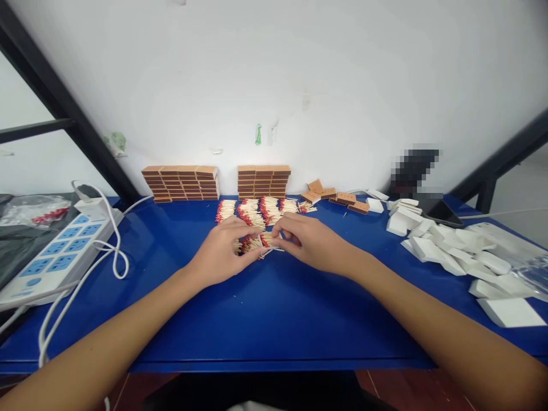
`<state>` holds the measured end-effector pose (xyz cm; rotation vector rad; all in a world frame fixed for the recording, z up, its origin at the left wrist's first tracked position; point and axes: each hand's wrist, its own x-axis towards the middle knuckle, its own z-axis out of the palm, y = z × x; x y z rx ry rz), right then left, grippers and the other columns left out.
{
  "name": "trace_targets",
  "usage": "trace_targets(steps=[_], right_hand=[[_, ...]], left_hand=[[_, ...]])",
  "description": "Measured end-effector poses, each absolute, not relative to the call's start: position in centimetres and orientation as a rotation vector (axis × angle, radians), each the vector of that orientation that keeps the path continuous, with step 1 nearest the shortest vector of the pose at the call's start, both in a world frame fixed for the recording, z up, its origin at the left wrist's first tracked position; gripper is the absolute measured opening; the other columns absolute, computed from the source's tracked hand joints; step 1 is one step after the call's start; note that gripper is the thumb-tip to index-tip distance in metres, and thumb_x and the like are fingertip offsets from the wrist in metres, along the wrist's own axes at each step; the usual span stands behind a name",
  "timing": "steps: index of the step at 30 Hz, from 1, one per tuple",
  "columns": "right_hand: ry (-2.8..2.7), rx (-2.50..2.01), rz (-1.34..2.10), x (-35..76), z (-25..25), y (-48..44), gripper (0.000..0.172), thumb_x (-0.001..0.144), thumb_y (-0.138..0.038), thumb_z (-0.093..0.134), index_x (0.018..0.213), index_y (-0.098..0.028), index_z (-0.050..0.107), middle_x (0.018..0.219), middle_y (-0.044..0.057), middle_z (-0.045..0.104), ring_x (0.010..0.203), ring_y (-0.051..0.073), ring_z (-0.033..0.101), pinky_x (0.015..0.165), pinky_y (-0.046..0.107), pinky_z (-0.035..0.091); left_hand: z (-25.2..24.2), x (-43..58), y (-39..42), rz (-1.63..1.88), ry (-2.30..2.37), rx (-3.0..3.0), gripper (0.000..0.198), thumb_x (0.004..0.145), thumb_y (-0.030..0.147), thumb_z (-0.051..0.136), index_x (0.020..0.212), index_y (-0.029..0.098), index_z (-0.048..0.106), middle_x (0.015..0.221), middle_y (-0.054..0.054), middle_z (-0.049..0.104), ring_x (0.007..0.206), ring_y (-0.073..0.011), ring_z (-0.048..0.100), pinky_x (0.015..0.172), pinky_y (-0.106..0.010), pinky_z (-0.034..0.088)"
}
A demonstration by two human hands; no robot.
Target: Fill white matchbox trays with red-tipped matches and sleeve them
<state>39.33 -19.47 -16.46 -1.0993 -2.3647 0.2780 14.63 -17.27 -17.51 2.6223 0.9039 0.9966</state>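
My left hand (222, 254) and my right hand (310, 242) meet at the middle of the blue table (265, 319). Both have their fingers curled round one small bundle of red-tipped matches (262, 242), pinching it between them. Just behind the hands lie several rows of loose matches (257, 210) with red heads. Two stacks of brown matchboxes (182, 182) (263, 181) stand against the white wall behind the matches.
A white power strip (55, 254) with its cable lies at the left. A few loose brown matchboxes (342, 198) lie at the back right. Many white inner trays (445, 251) are heaped at the right, beside a dark device (440, 212) on a stand.
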Motion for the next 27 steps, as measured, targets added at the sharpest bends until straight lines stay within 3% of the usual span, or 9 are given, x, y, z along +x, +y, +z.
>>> trace_targets(steps=[7, 15, 27], right_hand=[[-2.412, -1.036, 0.324, 39.03, -16.94, -19.37, 0.011, 0.103, -0.02, 0.055, 0.098, -0.019, 0.064, 0.097, 0.004, 0.063, 0.077, 0.015, 0.056, 0.069, 0.027, 0.039], [-2.493, -1.035, 0.312, 39.17, -16.64, -19.43, 0.023, 0.109, -0.027, 0.044, 0.106, -0.02, 0.066, 0.099, 0.005, 0.057, 0.078, 0.016, 0.055, 0.071, 0.028, 0.039], [-2.381, -1.283, 0.228, 39.84, -16.46, -18.96, 0.014, 0.1, -0.032, 0.062, 0.095, -0.02, 0.063, 0.093, 0.004, 0.061, 0.078, 0.016, 0.054, 0.069, 0.029, 0.037]], left_hand=[[-17.57, 14.5, -17.33, 0.968, 0.873, 2.633, 0.027, 0.09, 0.037, 0.077, 0.111, 0.022, 0.077, 0.098, -0.006, 0.077, 0.092, -0.0226, 0.068, 0.084, -0.039, 0.055], [-17.51, 14.61, -17.33, 0.97, 0.867, 2.629, 0.026, 0.089, 0.037, 0.078, 0.111, 0.022, 0.076, 0.099, -0.006, 0.077, 0.094, -0.0232, 0.068, 0.086, -0.038, 0.055], [-17.24, 14.35, -16.74, 1.204, 1.159, 2.556, 0.021, 0.089, 0.04, 0.078, 0.099, 0.022, 0.077, 0.095, -0.005, 0.078, 0.094, -0.0246, 0.068, 0.089, -0.039, 0.055]])
